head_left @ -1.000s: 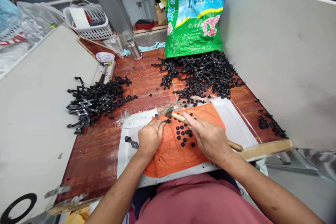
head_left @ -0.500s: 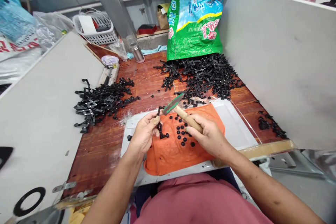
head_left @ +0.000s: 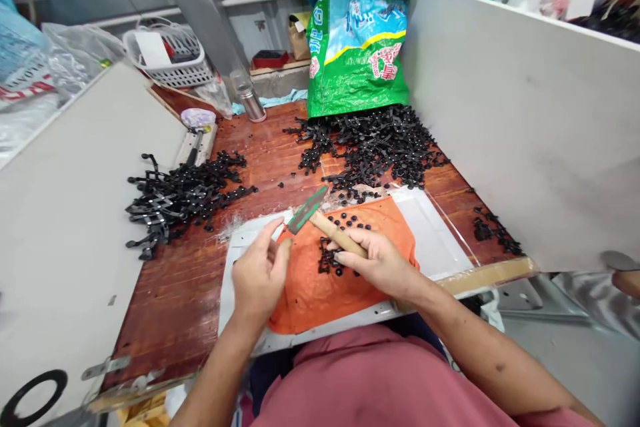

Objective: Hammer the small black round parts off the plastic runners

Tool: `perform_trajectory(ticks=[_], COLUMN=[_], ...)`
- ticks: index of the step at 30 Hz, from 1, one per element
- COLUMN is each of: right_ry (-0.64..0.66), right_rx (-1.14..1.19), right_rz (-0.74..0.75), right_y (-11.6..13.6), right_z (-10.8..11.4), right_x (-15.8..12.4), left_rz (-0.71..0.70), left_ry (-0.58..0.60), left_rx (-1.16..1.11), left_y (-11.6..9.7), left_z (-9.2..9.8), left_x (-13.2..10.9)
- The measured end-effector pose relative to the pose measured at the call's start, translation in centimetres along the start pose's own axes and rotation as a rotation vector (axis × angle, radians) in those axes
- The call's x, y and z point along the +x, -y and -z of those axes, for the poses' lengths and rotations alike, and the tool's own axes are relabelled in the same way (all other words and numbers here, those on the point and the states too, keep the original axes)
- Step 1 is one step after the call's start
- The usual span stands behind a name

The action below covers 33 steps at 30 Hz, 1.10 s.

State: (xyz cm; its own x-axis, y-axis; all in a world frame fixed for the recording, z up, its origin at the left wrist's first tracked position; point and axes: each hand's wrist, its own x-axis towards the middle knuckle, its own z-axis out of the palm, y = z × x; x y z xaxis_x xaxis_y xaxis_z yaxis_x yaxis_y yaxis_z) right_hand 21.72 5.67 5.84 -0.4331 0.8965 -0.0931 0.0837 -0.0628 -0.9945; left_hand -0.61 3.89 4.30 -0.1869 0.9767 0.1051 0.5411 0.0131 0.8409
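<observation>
My right hand [head_left: 383,260] grips the wooden handle of a hammer [head_left: 340,235], whose dark head with green edges points up to the left above an orange cloth [head_left: 310,293]. A black jointed plastic linkage [head_left: 325,257] is just by my right fingertips, over the cloth; whether the fingers touch it I cannot tell. My left hand [head_left: 263,273] is open and holds nothing, thumb and fingers apart, left of the hammer head at the cloth's edge. Small round black caps [head_left: 350,221] lie on the cloth, some hidden behind my right hand.
A tangled pile of black linkages [head_left: 185,193] lies to the left. A larger heap of black parts [head_left: 380,147] spreads below a green and blue sack [head_left: 360,80]. Grey boards [head_left: 500,113] flank the wooden table. A metal bottle [head_left: 253,103] and white basket [head_left: 175,63] stand behind.
My left hand has let go of the black linkage and opened, moving slightly down. The linkage is now by my right fingertips. The hammer stays in my right hand, and the view has shifted slightly.
</observation>
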Motion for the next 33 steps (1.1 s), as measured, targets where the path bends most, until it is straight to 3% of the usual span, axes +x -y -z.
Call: perform_trajectory(ticks=[2,4,6,9,11,13,18,23,28,33], right_ry=[0.033,0.068,0.114,0.154,0.108,0.023,-0.126,-0.168,-0.198,-0.211], right_rx=[0.124,0.220,0.297,0.352,0.331,0.277,0.156,0.079,-0.057,-0.161], right_rz=[-0.041,-0.045,-0.047,-0.062,-0.052,-0.038,-0.061,-0.082,-0.079,-0.057], right_y=[0.5,0.8,0.9,0.9,0.8,0.5,-0.9,-2.3,-3.8,-4.6], right_z=[0.4,0.5,0.4,0.1,-0.1,-0.1,1.0,2.5,3.3,4.0], right_x=[0.0,-0.1,-0.2,-0.3,-0.3,-0.2,-0.7,-1.6,-2.1,-2.4], left_rz=[-0.344,-0.599,-0.682,-0.473,-0.273,-0.164,-0.101,-0.019,-0.062,-0.066], left_ry=[-0.043,0.087,0.254,0.379,0.371,0.369,0.355,0.236,0.206,0.267], left_rx=[0.247,0.278,0.165,-0.048,-0.152,-0.209,-0.091,0.107,0.171,0.238], left_y=[0.1,0.3,0.7,1.2,1.1,0.4,-1.5,0.2,2.1,2.0], left_z=[0.8,0.8,0.0,-1.5,-2.3,-2.6,-1.8,-0.9,-2.5,-3.6], left_x=[-0.3,-0.7,-1.4,-2.7,-3.3,-3.4,-1.2,3.0,6.0,6.3])
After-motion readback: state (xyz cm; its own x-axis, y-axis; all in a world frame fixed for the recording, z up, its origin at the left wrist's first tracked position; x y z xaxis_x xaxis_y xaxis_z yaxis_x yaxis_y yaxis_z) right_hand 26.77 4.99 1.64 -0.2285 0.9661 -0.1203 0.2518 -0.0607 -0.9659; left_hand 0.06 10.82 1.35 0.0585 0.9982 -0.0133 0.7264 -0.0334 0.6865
